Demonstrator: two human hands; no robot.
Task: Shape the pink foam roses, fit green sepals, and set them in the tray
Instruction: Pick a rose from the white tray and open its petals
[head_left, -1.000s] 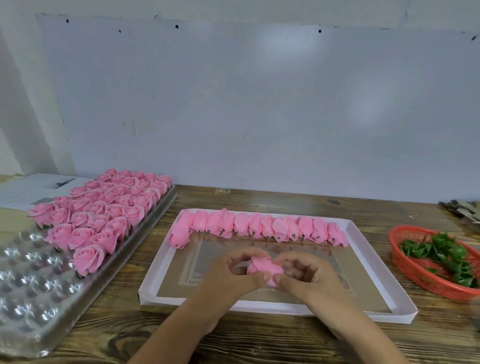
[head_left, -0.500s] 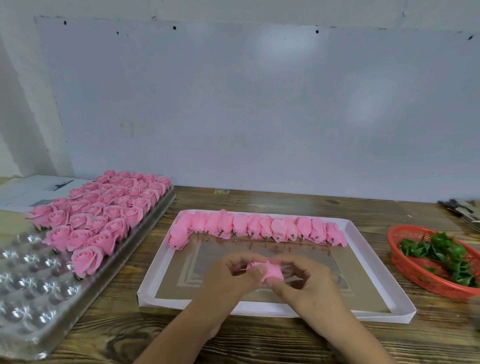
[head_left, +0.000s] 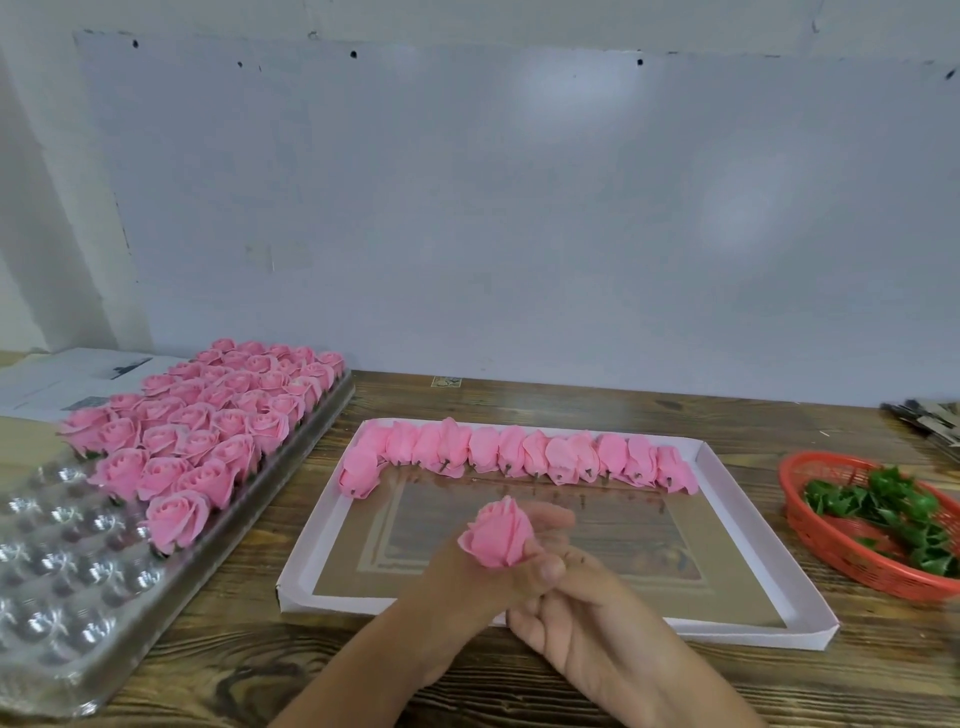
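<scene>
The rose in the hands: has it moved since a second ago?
Yes. The rose has risen a little and now stands upright in the left hand, still over the white tray; the right hand has dropped below it.

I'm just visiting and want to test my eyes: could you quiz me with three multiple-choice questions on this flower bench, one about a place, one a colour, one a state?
1. Where are the green sepals?
A. red basket at right
B. clear tray at left
C. white box

2. What colour is the basket?
A. blue
B. red
C. yellow

3. The rose above the white box is:
A. lying in the row
B. held in the left hand
C. seated in the clear tray

Answers: 1 A, green pieces fill the basket; 2 B, its mesh is red; 3 B, left fingers grip its base, the right hand just below.
</scene>
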